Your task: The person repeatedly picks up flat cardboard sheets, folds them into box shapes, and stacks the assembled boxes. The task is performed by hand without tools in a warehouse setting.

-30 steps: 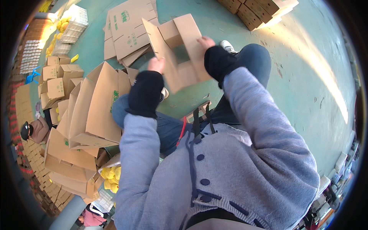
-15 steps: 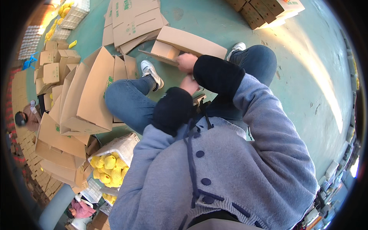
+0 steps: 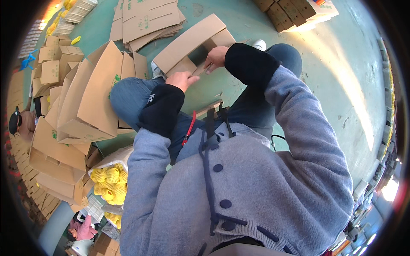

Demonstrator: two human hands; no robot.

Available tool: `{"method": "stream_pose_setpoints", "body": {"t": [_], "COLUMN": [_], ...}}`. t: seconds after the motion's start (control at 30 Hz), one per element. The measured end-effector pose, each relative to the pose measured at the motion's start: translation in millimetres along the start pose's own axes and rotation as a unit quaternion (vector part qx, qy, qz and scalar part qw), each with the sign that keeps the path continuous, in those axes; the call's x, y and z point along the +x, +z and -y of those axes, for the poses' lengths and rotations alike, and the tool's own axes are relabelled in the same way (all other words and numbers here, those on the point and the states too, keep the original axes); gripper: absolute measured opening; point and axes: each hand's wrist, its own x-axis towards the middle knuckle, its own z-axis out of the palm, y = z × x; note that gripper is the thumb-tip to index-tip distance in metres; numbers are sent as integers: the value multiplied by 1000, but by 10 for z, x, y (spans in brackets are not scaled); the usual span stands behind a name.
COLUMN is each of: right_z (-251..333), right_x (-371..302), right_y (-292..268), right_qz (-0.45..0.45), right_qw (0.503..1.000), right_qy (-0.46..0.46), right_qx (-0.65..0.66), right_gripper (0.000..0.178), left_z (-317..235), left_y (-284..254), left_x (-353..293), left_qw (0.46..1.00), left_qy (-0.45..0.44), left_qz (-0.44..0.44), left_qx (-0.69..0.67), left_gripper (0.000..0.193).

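In front of me, between my lower legs, a brown cardboard box [image 3: 190,43] sits tilted, with its open side toward me. The greenish floor shows through the gap in it. My left hand [image 3: 181,80] is closed on the box's near left edge, thumb pointing right. Farther right, my right hand [image 3: 216,59] has its fingers bent down over the near flap and closed on it. Parts of the fingers of both hands are hidden by the cardboard.
Flat cardboard sheets [image 3: 149,21] lie stacked beyond the box. Large open cartons [image 3: 92,94] crowd my left, beside a crate of yellow net-wrapped fruit [image 3: 110,181]. More boxes [image 3: 290,13] stand at the far right. Two other people work at the left.
The box has turned, its left end coming nearer me and its right end swinging away. My hands, close together before, have moved apart, the left going left and the right going slightly right and away.
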Motion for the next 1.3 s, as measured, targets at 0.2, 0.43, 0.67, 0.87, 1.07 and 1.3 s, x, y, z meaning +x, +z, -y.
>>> {"method": "stream_pose_setpoints", "body": {"t": [0.2,0.43,0.67,0.87,1.07,1.3], "right_z": [-204,-26,20,-251,-421,-666], "right_x": [611,494,398,744,878,901], "right_y": [-141,261,233,22,-83,83], "right_qz": [137,-143,-228,-134,-72,-148], "right_qw": [983,976,953,979,986,983], "right_qy": [58,124,120,123,138,64], "right_qx": [112,-105,-160,-96,-67,-88], "right_gripper": [63,54,71,70,62,60], "left_z": [374,748,1061,797,771,889], "left_y": [211,638,349,297,367,360], "left_x": [416,880,1274,1164,1059,1226], "left_qw": [996,989,983,962,974,968], "left_qy": [-67,-124,-123,-84,-8,-6], "left_qz": [-65,-69,-105,-251,-226,-252], "left_qx": [-15,-52,-86,60,8,10], "left_gripper": [49,52,48,41,47,35]}}
